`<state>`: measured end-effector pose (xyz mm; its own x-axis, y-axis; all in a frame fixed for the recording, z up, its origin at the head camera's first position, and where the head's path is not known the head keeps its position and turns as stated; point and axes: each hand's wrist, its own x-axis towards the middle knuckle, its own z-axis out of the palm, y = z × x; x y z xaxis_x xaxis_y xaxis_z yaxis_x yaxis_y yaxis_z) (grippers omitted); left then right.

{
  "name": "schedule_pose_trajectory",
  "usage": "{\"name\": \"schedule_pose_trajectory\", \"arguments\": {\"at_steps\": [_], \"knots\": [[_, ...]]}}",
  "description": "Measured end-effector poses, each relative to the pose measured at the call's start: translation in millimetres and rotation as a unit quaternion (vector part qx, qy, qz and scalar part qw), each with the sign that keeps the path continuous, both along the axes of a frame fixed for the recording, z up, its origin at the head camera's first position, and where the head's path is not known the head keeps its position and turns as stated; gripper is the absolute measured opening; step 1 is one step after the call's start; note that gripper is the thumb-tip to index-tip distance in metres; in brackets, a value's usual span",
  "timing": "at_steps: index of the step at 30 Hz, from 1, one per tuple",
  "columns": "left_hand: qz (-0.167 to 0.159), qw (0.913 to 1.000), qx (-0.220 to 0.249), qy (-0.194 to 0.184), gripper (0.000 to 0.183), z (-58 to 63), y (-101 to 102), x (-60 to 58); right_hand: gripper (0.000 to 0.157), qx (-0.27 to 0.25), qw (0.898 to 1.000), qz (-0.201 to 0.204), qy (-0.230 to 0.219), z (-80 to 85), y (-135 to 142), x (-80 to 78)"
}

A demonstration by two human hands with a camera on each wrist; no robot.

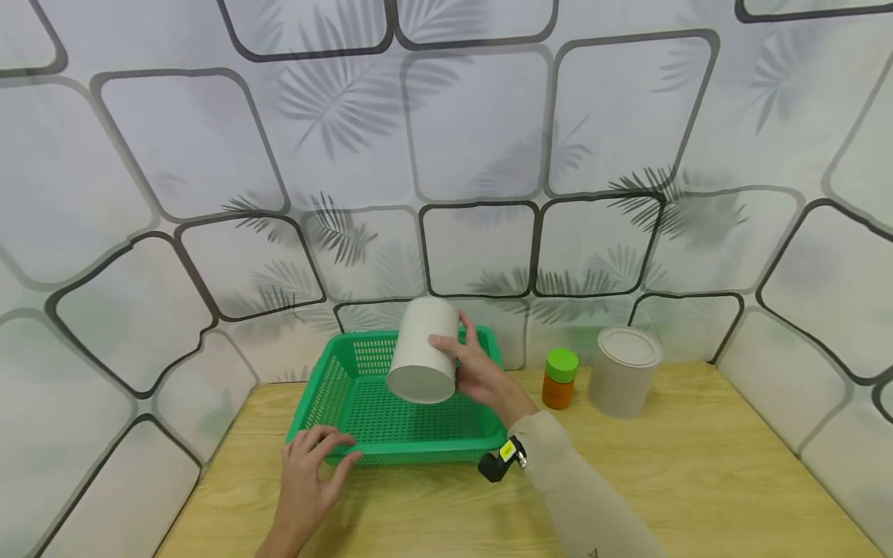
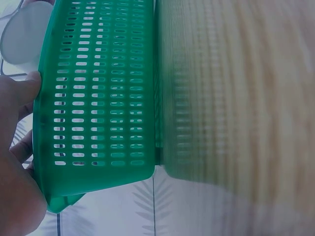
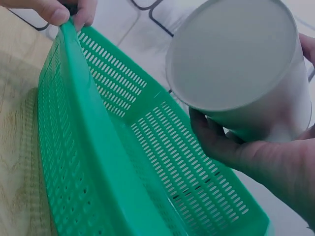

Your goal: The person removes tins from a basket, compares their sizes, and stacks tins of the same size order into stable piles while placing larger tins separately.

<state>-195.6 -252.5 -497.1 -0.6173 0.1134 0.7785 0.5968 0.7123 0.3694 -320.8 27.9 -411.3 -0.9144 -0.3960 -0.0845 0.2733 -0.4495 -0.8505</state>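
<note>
My right hand (image 1: 483, 373) grips a white cylindrical canister (image 1: 427, 339) over the green plastic basket (image 1: 425, 449). The canister is tilted, with one flat round end turned toward me. In the right wrist view the fingers curl around the side of the canister (image 3: 231, 54), above the basket's perforated walls. My left hand (image 1: 307, 479) holds the basket's near rim by its left corner. The left wrist view shows its thumb along the rim of the basket (image 2: 43, 118) and the fingers behind it, partly hidden. Inside, the basket's slotted floor shows around the canister.
To the right of the basket stand an orange jar with a green lid (image 1: 560, 377) and a second white canister with a lid (image 1: 623, 372). All rest on a wood-grain table (image 1: 670, 473). A patterned wall covering (image 1: 481, 124) encloses the table's back and sides.
</note>
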Motion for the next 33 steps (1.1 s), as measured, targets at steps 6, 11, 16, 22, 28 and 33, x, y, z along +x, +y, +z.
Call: {"name": "schedule_pose_trajectory", "arguments": {"at_steps": [6,11,16,22,28,33], "knots": [[0.002,1.0,0.0,0.006,0.029,-0.6,-1,-0.6,0.086,-0.036,0.999,-0.016,0.012,3.2,8,5.5],[0.0,0.9999,-0.001,0.014,0.03,-1.2,-1,-0.8,0.083,-0.044,0.999,-0.02,0.02,5.7,16,13.7],[-0.001,0.9998,-0.002,0.018,0.03,-1.8,-1,-1.0,0.078,-0.042,0.998,-0.029,0.042,8.0,28,27.1],[0.0,0.9999,-0.003,0.012,0.029,-1.1,-1,-0.7,0.079,-0.019,0.995,-0.038,0.09,11.4,45,43.1],[0.002,0.9999,-0.003,0.01,0.029,-0.2,-1,0.0,0.081,0.05,0.985,-0.065,0.154,8.2,65,55.2],[0.004,0.9999,-0.004,0.01,0.029,0.7,0,0.4,0.086,0.106,0.968,-0.09,0.21,5.1,81,64.1]]}}
